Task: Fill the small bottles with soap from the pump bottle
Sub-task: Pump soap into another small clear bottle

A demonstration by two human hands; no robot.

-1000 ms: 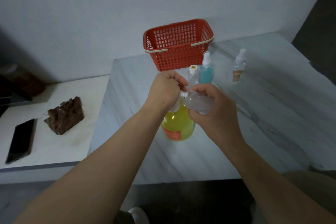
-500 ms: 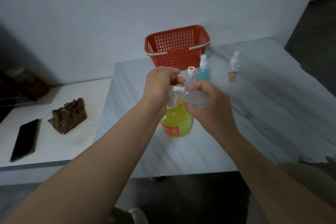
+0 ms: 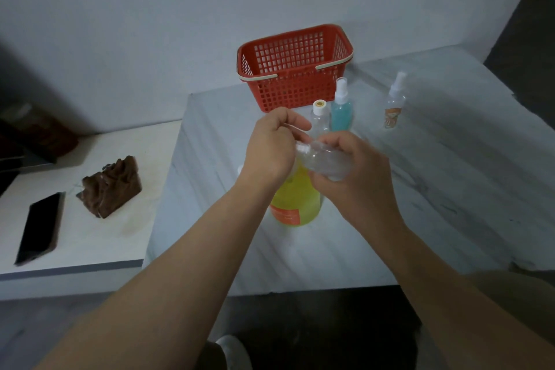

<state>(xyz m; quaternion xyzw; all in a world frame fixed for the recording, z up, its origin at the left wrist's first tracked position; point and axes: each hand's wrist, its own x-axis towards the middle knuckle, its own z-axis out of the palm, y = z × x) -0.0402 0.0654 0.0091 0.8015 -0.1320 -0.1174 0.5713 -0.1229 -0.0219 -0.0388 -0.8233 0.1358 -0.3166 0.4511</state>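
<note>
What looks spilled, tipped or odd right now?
Nothing stands out: no spill on the table, the blue bottle and labelled bottle stand upright, and the right hand holds the clear bottle tilted.

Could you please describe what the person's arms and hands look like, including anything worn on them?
The left forearm and right forearm are bare, with no sleeve in view. The left hand and right hand wear no gloves; no watch, ring or bracelet shows.

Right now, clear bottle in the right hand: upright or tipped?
Tipped. The clear bottle lies nearly sideways in the right hand, neck toward the left hand pinching its spray top, above the pump bottle.
</note>
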